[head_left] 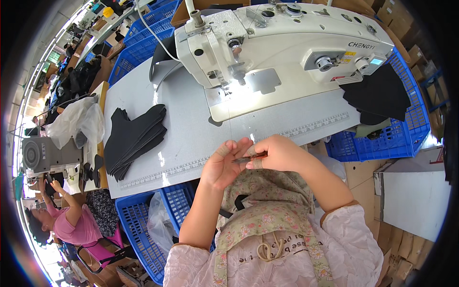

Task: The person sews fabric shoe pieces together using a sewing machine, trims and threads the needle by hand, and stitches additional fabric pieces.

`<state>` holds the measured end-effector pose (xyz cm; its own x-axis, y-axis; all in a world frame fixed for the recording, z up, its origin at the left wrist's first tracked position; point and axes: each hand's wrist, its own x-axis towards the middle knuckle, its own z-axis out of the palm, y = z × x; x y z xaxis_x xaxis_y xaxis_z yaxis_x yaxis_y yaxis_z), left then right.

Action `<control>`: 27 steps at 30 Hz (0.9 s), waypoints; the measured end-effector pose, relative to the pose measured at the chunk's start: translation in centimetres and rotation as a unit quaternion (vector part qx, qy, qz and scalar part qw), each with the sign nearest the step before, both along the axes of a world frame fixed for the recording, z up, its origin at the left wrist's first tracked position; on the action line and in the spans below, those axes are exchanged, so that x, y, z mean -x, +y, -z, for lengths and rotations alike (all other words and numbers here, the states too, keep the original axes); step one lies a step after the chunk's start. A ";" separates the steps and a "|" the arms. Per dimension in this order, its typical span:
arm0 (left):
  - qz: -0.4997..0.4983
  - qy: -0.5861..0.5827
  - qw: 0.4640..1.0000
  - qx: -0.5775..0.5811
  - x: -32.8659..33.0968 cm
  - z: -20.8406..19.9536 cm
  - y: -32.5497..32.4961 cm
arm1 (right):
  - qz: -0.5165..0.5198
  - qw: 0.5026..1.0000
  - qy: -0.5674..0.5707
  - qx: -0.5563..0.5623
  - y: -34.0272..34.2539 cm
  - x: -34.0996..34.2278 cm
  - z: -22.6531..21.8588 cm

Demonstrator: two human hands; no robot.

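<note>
My left hand (222, 162) is turned palm up over the front edge of the sewing table, its fingers spread and a tan band of tape around one digit. Nothing shows in its palm. My right hand (282, 154) grips a pair of small scissors (240, 160), whose grey blades point left across the left palm. A tan wrap is on a right finger too. Beyond both hands, the white sewing machine (287, 62) has its lamp lit over the needle plate. A thin thread seems to hang from the needle area toward my hands.
Dark fabric pieces lie stacked on the table's left (136, 138) and at its right end (377, 93). Blue crates stand below left (136, 210), at right (406, 138) and behind. A ruler strip (306, 128) follows the front edge. A person in pink (79, 222) works at far left.
</note>
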<state>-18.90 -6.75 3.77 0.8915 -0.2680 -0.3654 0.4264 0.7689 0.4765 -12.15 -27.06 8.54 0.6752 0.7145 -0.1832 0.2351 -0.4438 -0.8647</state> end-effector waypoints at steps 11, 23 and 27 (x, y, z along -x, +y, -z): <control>0.006 -0.038 0.999 0.029 -0.3 0.3 -0.2 | 0.015 0.999 0.043 0.011 -2.9 -1.0 0.2; 0.006 -0.015 1.000 0.004 -0.4 0.2 -0.3 | -0.023 0.998 -0.036 0.050 -0.5 -1.0 0.1; 0.011 -0.047 0.999 0.013 -0.3 0.0 -0.2 | -0.094 0.988 -0.018 0.118 -1.0 -1.3 -1.3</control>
<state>-18.55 -6.99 3.82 0.9152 -0.2968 -0.2726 0.3980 0.7727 0.4946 -10.81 -28.05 9.88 0.5439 0.7684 -0.3372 0.3615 -0.5772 -0.7322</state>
